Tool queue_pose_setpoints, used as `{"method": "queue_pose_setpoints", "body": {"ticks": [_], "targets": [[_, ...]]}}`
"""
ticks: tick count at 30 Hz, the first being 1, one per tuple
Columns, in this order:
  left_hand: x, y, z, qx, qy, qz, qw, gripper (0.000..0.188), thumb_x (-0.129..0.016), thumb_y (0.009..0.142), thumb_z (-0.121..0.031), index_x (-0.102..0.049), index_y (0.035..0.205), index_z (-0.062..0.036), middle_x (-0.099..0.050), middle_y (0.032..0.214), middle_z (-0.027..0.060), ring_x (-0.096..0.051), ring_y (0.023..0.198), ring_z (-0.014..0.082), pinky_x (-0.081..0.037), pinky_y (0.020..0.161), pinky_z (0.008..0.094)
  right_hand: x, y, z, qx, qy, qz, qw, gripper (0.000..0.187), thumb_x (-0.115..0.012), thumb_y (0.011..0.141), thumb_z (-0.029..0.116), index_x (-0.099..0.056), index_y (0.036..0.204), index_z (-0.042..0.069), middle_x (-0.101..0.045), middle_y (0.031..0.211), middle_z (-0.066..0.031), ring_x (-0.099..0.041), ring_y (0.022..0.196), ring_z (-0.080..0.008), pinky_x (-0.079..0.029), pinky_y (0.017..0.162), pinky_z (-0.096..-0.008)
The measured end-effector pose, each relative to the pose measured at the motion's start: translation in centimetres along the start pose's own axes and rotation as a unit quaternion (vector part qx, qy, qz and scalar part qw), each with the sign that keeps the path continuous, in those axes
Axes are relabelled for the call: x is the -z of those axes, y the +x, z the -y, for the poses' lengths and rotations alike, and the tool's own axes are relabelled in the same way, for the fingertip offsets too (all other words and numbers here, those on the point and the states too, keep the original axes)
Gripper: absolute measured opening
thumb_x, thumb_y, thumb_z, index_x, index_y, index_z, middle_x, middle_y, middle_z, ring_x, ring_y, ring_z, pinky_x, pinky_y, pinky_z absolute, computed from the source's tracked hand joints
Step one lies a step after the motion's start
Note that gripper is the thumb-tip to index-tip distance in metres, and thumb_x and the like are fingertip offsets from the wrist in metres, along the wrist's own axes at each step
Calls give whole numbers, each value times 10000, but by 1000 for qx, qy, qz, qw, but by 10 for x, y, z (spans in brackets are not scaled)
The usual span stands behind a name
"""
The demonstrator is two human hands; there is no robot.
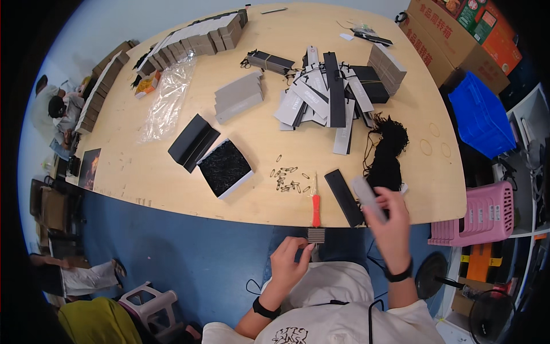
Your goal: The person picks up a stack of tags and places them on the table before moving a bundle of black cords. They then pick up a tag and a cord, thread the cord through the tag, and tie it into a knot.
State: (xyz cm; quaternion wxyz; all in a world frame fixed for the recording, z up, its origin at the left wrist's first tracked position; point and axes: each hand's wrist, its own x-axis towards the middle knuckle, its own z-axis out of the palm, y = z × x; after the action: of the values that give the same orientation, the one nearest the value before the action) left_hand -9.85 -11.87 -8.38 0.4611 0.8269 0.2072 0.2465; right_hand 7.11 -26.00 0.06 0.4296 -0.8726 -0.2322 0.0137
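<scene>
My right hand (pixel 392 215) holds a grey flat strip (pixel 368 198), slightly blurred, tilted above the near edge of the table. Just left of it lies a black strip (pixel 344 198). My left hand (pixel 288 262) is closed in a pinch at the table's front edge, its fingertips against a small ribbed brown piece (pixel 316 235); what they pinch is hidden. Above that piece lies a red-handled tool (pixel 316 211) with a thin shaft. Several small dark clip-like loops (pixel 289 179) are scattered to its left. Beyond my right hand lies a bundle of black cords (pixel 387 155).
A white box of black pieces (pixel 226 169) stands beside an empty-looking black box (pixel 193 142). Piled grey and black tags (pixel 326 94) and stacked grey boxes (pixel 195 35) lie farther back. A blue crate (pixel 480 114) and pink basket (pixel 478 215) stand right; other people sit far left.
</scene>
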Motion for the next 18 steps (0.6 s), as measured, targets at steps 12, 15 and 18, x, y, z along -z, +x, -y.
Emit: {"method": "queue_pose_setpoints", "body": {"ticks": [12,15,18], "targets": [[12,-3,8,32,-14,-20,999,47,-661,877,-25,-636,888,12,-647,819,131,-657,715,247,-517,652,303,-50,3,-4,86,-177,30,980,380,-716,795,117,-566,1116,-22,-557,1002,-153,-530,974,-333,-439,854,-419],[13,-2,9,34,-17,-24,999,41,-647,887,-23,-634,891,15,-645,821,133,-655,713,247,-517,654,302,-49,5,-4,85,-159,33,983,378,-715,792,111,-573,1114,-26,-563,1006,-153,-534,975,-334,-438,853,-419],[13,-3,10,37,-18,-24,999,39,-639,894,-21,-632,893,17,-645,821,131,-654,712,245,-516,655,301,-48,6,-4,84,-152,38,984,375,-712,791,105,-575,1114,-26,-565,1009,-152,-537,974,-337,-437,852,-420]]}}
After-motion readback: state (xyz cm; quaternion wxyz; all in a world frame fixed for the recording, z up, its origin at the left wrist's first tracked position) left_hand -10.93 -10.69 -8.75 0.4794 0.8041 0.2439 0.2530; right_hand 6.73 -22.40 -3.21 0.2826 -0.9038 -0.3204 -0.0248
